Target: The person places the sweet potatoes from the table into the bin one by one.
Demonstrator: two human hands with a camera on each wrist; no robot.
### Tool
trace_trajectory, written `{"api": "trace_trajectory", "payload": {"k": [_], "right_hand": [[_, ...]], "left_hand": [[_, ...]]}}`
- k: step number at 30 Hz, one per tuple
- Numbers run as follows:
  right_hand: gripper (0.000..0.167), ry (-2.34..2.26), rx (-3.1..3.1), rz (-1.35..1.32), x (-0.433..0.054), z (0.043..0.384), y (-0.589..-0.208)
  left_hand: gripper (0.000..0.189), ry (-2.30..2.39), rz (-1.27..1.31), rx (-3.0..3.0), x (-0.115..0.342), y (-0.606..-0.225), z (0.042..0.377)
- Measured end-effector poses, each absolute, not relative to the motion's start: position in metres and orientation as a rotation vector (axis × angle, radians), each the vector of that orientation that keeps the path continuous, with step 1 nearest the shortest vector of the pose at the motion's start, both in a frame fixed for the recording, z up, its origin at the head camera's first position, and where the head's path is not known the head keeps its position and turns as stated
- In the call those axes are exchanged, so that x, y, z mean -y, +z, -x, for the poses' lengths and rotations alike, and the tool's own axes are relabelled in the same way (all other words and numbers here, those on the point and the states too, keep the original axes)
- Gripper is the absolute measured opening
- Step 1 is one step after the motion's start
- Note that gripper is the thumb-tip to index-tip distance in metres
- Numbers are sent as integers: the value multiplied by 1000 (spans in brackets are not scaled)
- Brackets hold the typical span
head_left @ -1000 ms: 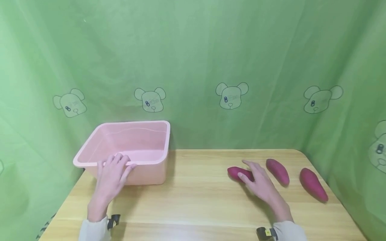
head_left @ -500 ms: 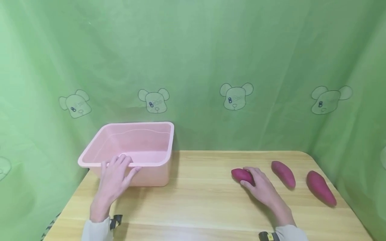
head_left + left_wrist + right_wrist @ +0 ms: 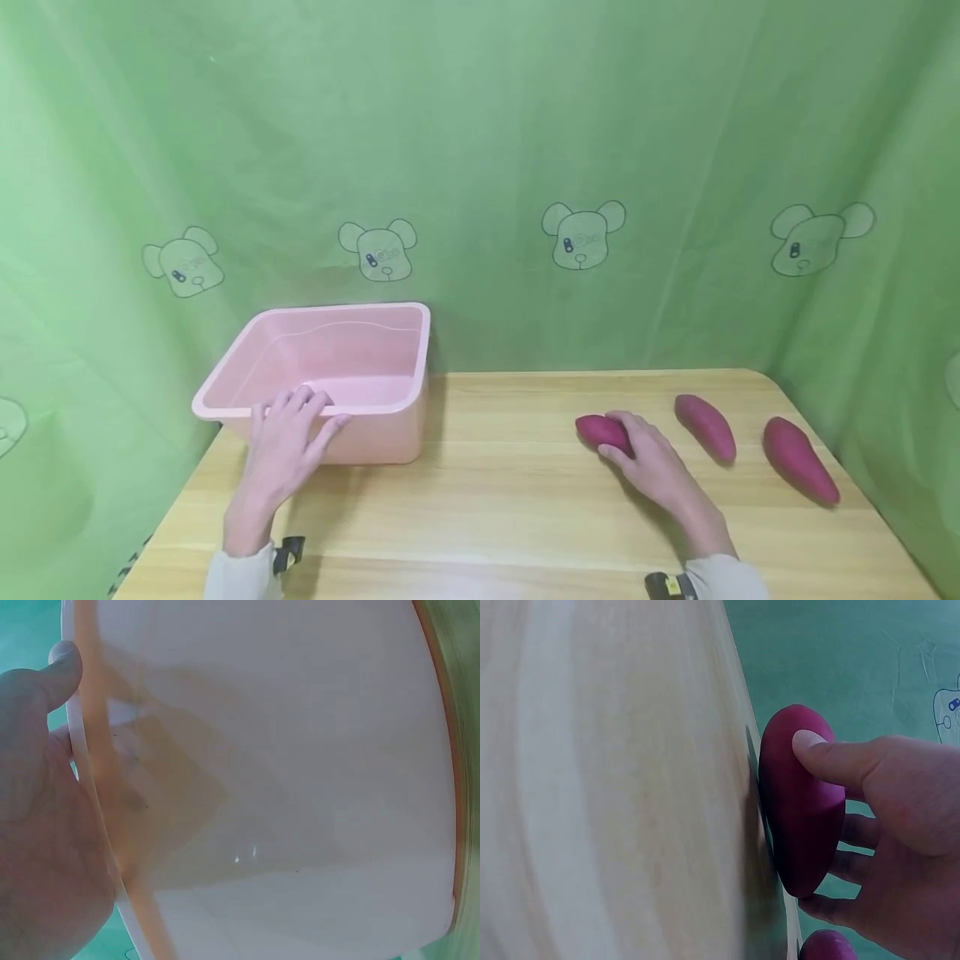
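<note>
A pink plastic basin (image 3: pixel 378 437) stands at the table's back left, its inside showing no contents. My left hand (image 3: pixel 279 450) grips its near rim, fingers hooked over the edge; the left wrist view has the thumb (image 3: pixel 66 671) against the rim. Right of centre, my right hand (image 3: pixel 656 462) holds a purple-red sweet potato (image 3: pixel 597 429). The right wrist view shows the thumb on one side of this sweet potato (image 3: pixel 799 817) and the fingers behind it. Whether it touches the table I cannot tell.
Two more sweet potatoes lie to the right: one sweet potato (image 3: pixel 706 428) just beyond the right hand, another sweet potato (image 3: pixel 799 461) near the table's right edge. A green curtain (image 3: pixel 480 150) with bear-head drawings encloses the wooden table (image 3: pixel 495 508) at the back and sides.
My right hand's fingers have closed round the sweet potato, having hovered over it with the fingers spread. The left hand has stayed on the basin rim. The head view has shifted slightly.
</note>
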State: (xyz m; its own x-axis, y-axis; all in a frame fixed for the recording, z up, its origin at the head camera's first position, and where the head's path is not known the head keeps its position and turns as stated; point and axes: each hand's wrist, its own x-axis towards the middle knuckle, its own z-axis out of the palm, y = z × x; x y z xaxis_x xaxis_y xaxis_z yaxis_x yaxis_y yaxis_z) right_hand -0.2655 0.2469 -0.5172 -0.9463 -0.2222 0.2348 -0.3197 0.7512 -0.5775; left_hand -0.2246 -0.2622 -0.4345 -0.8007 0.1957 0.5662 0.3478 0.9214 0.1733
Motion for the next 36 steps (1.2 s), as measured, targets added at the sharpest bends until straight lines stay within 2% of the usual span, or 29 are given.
{"api": "trace_trajectory", "payload": {"k": [21,36], "right_hand": [[64,896,2780,-472,-247,265,-520],[59,938,2733,-464,-244,263,-508]], "left_hand": [[26,-381,387,2479,263,-439,223],[28,-389,383,2492,262,-435,225]]}}
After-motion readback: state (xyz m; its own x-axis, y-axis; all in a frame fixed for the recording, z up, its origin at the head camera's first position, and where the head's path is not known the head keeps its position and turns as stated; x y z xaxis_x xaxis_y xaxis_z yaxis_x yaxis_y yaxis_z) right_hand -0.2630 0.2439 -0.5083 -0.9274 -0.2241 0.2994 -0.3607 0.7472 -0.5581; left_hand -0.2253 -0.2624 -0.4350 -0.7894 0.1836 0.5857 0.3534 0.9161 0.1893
